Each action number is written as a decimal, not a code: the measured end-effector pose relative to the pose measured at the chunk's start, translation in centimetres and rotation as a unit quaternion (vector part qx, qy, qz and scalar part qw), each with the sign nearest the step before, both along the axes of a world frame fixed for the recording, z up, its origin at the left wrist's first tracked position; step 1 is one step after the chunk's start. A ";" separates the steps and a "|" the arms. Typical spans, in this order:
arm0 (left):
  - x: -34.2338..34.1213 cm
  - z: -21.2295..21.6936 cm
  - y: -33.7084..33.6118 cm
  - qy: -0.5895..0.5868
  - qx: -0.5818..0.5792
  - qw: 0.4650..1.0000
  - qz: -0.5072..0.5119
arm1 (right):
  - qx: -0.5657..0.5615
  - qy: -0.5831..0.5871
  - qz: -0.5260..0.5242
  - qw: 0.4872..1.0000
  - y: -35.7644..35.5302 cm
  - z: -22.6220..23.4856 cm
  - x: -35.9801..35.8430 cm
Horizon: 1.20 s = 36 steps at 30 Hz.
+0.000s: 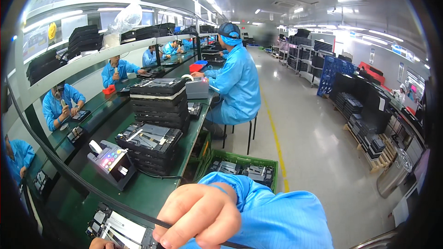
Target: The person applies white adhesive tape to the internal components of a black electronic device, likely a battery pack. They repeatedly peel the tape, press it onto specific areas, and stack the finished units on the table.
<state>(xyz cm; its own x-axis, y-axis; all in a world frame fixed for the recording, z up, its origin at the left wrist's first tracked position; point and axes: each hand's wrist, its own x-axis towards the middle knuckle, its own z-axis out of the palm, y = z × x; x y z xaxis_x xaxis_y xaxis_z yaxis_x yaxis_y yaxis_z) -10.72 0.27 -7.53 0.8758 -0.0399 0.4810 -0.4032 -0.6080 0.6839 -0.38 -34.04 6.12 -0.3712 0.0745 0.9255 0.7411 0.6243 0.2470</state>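
My right hand [198,216] comes in from the lower right in a light blue sleeve. Its fingers are curled closed over a thin black cable [115,203] that runs from the upper left across the green bench [152,189] and passes under the hand. Only a sliver of my left hand [98,243] shows at the bottom edge, touching a black tray of electronic parts with a white label [122,231]. Its fingers are hidden.
On the bench stand a grey device with coloured buttons [113,162] and two stacks of black trays [150,145] [160,99]. A green crate of parts [244,170] sits on the floor. A co-worker in blue [235,83] sits on a stool ahead; others work across the bench.
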 end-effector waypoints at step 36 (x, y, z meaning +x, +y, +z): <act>-0.1 -2.1 1.8 -0.107 0.172 0.944 0.261 | -0.182 0.249 -0.091 0.947 7.0 -9.2 0.7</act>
